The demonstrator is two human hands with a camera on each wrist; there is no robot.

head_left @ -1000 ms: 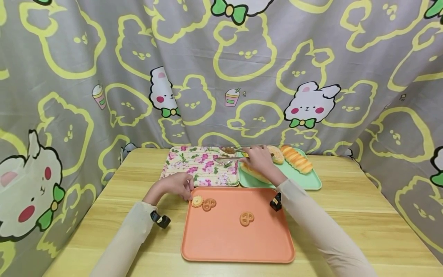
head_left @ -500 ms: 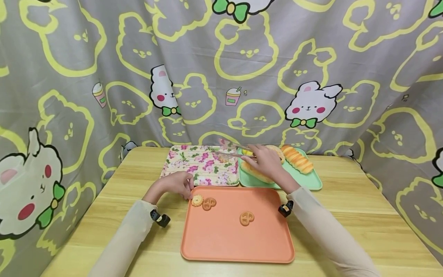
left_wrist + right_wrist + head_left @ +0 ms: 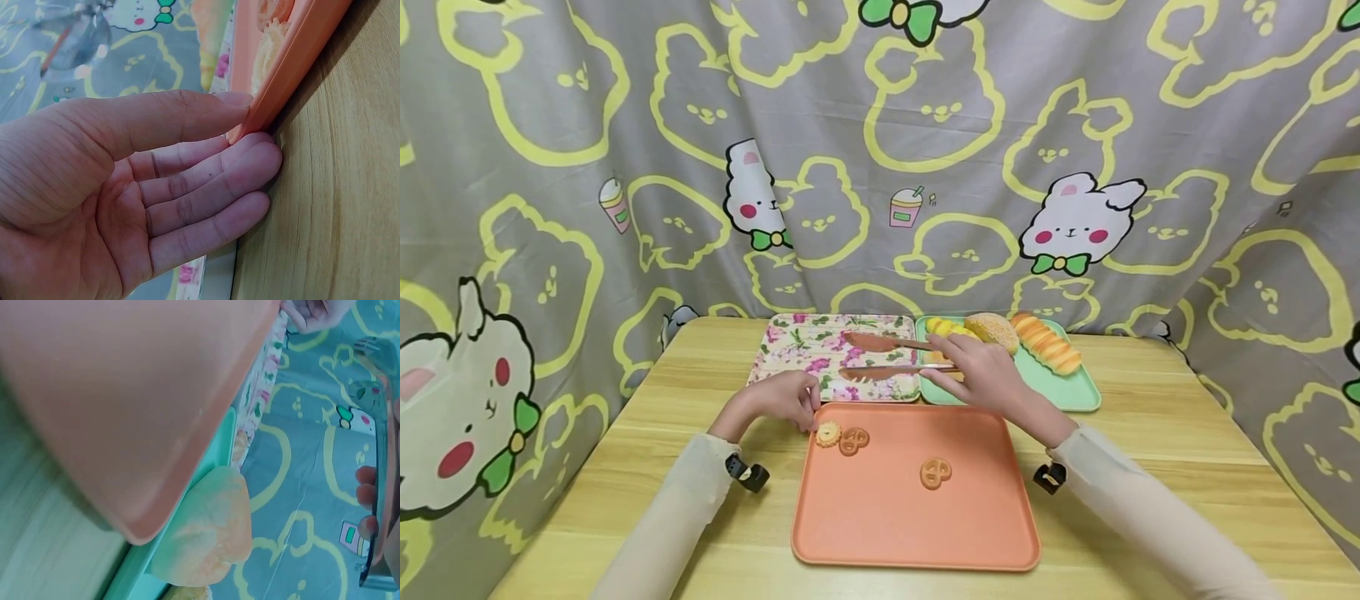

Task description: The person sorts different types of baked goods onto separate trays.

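In the head view my left hand (image 3: pixel 784 398) is at the back left corner of the orange tray (image 3: pixel 917 533). The left wrist view shows the thumb on top of that tray's rim and fingers beneath, pinching it. Metal tongs (image 3: pixel 898 367) are in my right hand (image 3: pixel 988 375), their two arms spread apart over the floral tray (image 3: pixel 790 358), with no food between the tips. On the orange tray lie a round scalloped cookie (image 3: pixel 828 434), a pretzel cookie (image 3: pixel 853 442) beside it, and another pretzel cookie (image 3: pixel 936 473) right of the middle.
A green tray (image 3: pixel 1078 397) at the back right bears a long striped bread loaf (image 3: pixel 1047 344), a seeded bun (image 3: pixel 992 331) and a yellow item (image 3: pixel 951 327). In the right wrist view a bread roll (image 3: pixel 206 531) overlaps its edge. A patterned curtain (image 3: pixel 850 125) hangs behind the table.
My right hand has moved nearer and slightly right. The tongs have come forward from the back edge and their arms have spread wider. My left hand and the cookies have stayed put.
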